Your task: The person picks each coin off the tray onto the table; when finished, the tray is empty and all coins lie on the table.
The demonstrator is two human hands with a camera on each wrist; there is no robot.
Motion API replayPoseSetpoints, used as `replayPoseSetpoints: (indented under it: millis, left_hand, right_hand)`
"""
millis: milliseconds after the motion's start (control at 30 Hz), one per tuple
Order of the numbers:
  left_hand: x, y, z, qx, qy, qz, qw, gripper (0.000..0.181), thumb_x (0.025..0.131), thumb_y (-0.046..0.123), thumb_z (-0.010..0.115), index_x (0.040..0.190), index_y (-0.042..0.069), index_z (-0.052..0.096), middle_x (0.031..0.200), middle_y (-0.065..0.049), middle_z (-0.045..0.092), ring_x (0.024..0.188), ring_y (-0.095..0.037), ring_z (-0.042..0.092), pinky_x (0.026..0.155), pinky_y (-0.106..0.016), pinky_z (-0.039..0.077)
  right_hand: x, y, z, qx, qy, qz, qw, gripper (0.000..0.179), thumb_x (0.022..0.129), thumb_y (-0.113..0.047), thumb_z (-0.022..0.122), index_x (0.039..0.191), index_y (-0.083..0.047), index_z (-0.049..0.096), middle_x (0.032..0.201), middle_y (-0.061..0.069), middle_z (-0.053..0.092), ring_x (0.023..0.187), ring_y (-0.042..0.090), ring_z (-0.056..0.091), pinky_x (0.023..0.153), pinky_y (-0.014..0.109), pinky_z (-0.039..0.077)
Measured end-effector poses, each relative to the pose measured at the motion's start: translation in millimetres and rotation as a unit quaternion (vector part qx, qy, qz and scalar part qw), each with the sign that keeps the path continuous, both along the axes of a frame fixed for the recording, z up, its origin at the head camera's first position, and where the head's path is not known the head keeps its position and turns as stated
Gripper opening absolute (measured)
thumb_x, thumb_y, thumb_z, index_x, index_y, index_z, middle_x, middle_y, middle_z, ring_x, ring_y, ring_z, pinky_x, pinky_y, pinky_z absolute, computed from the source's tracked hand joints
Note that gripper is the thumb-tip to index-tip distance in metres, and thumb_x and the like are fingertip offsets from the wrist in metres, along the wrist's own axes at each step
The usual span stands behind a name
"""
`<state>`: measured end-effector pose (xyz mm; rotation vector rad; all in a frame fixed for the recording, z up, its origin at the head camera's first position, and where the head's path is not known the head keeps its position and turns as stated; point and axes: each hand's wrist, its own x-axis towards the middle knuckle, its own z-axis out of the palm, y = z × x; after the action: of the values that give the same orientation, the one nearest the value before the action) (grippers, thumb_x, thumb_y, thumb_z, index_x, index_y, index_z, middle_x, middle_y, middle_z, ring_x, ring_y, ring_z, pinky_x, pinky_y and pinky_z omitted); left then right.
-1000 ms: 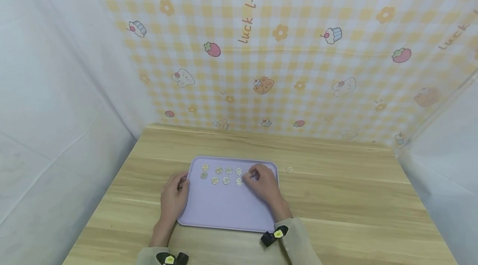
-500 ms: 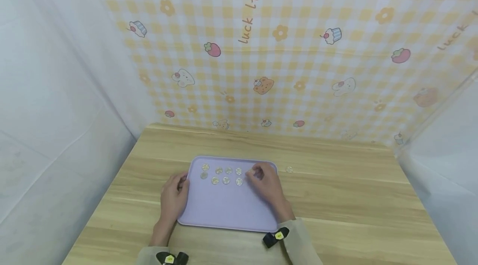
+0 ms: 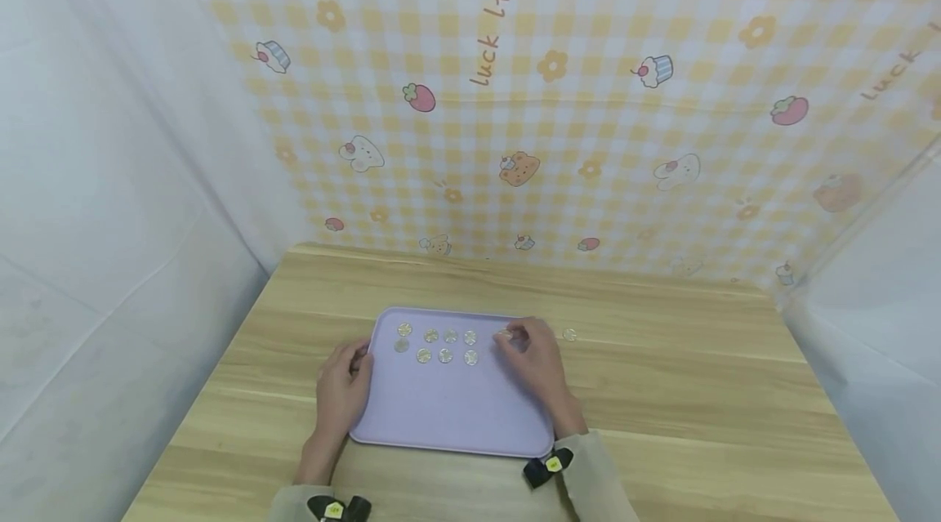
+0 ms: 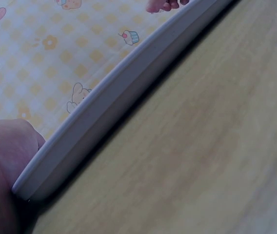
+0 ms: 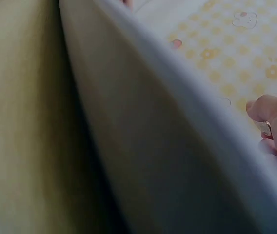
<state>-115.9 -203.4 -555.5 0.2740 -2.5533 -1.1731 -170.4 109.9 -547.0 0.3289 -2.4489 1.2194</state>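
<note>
A lilac tray (image 3: 448, 416) lies on the table with two rows of round, shiny coins (image 3: 445, 356) in its far half. At its left side, my left hand (image 3: 342, 391) holds the edge with bent fingers; in the left wrist view, part of that hand (image 4: 7, 156) sits against the rim. My right hand (image 3: 538, 359) is over the tray's far right corner. Thumb and fingers pinch a single coin (image 5: 264, 127), seen edge-on in the right wrist view. One more coin (image 3: 569, 334) lies on the wood just right of the tray.
The wooden table (image 3: 684, 391) reaches back to a yellow checked cloth (image 3: 559, 130) with cartoon prints. White cloth (image 3: 110, 203) hangs at the left, and more white cloth (image 3: 882, 301) at the right. A dark wrist camera (image 3: 546, 469) sits on the right sleeve.
My right hand has moved to the right with its pinched coin, away from the coin rows toward the tray's right edge. The left hand and the laid-out coins have stayed put.
</note>
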Motion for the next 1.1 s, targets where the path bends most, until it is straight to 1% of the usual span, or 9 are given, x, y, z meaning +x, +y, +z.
replayPoseSetpoints:
  millis: [233,433,567,667,833,900,1000,1100]
  left_hand:
    - [0.8,-1.4,1.6,0.001,-0.001,0.003,1.0,0.028,0.096,0.013,0.062,0.123,0.005,0.067,0.106,-0.007,0.069,0.091,-0.018,0.066,0.078,-0.027,0.056]
    - [0.9,-2.9,1.5,0.003,0.002,0.006,1.0,0.028,0.096,0.013,0.063,0.123,0.006,0.067,0.106,-0.007,0.069,0.091,-0.019,0.065,0.078,-0.028,0.055]
    - [0.6,-2.4,0.1,0.003,0.002,0.001,1.0,0.028,0.097,0.014,0.062,0.123,0.006,0.067,0.107,-0.007,0.069,0.091,-0.018,0.066,0.078,-0.028,0.056]
    - [0.5,-1.5,-0.3,0.002,0.005,-0.003,1.0,0.028,0.097,0.014,0.062,0.122,0.005,0.067,0.106,-0.008,0.069,0.09,-0.018,0.066,0.077,-0.027,0.056]
    - [-0.2,-0.8,0.5,0.001,0.018,0.001,0.9998,0.027,0.095,0.011,0.063,0.12,0.004,0.068,0.104,-0.009,0.07,0.088,-0.02,0.065,0.075,-0.026,0.055]
    - [-0.6,-0.7,0.6,0.001,0.02,0.001,0.9998,0.026,0.095,0.011,0.063,0.12,0.004,0.068,0.105,-0.009,0.07,0.089,-0.02,0.065,0.075,-0.027,0.055]
    - [-0.8,-0.8,-0.1,-0.001,0.02,0.002,0.9998,0.026,0.095,0.011,0.063,0.12,0.004,0.068,0.106,-0.01,0.07,0.089,-0.021,0.066,0.077,-0.029,0.056]
    - [-0.6,-1.0,-1.0,-0.001,0.017,0.0,0.9999,0.027,0.096,0.012,0.063,0.121,0.005,0.068,0.107,-0.009,0.07,0.09,-0.021,0.066,0.077,-0.029,0.056]
  right_hand:
    - [-3.6,9.8,-2.0,-0.003,0.012,-0.011,0.9999,0.022,0.079,-0.02,0.084,0.093,-0.009,0.07,0.084,0.003,0.066,0.08,0.016,0.06,0.071,0.029,0.05]
    - [-6.6,19.4,-5.6,-0.021,0.008,-0.023,0.9995,0.023,0.08,-0.02,0.084,0.093,-0.009,0.069,0.086,0.005,0.066,0.081,0.016,0.059,0.071,0.028,0.048]
    - [-4.1,30.1,-6.5,-0.044,-0.006,-0.043,0.9981,0.023,0.081,-0.02,0.083,0.096,-0.009,0.07,0.089,0.005,0.066,0.082,0.017,0.059,0.071,0.026,0.048]
    - [-1.5,40.8,-7.7,-0.06,-0.024,-0.063,0.9959,0.023,0.082,-0.019,0.082,0.098,-0.008,0.07,0.088,0.006,0.065,0.081,0.017,0.058,0.071,0.026,0.048]
    - [-0.1,57.6,-9.7,-0.068,-0.068,-0.094,0.9909,0.023,0.084,-0.023,0.08,0.099,-0.009,0.068,0.09,0.006,0.063,0.082,0.016,0.056,0.073,0.025,0.048]
    - [0.0,62.9,-9.8,-0.07,-0.077,-0.101,0.9895,0.024,0.085,-0.024,0.079,0.101,-0.01,0.068,0.092,0.006,0.063,0.083,0.016,0.056,0.073,0.026,0.048]
    - [-0.2,69.5,-10.0,-0.077,-0.071,-0.101,0.9894,0.026,0.085,-0.023,0.079,0.102,-0.008,0.068,0.093,0.007,0.064,0.084,0.017,0.058,0.073,0.025,0.049]
    - [0.0,75.0,-10.1,-0.078,-0.055,-0.1,0.9905,0.026,0.085,-0.021,0.08,0.102,-0.006,0.068,0.093,0.009,0.066,0.084,0.017,0.059,0.074,0.023,0.048]
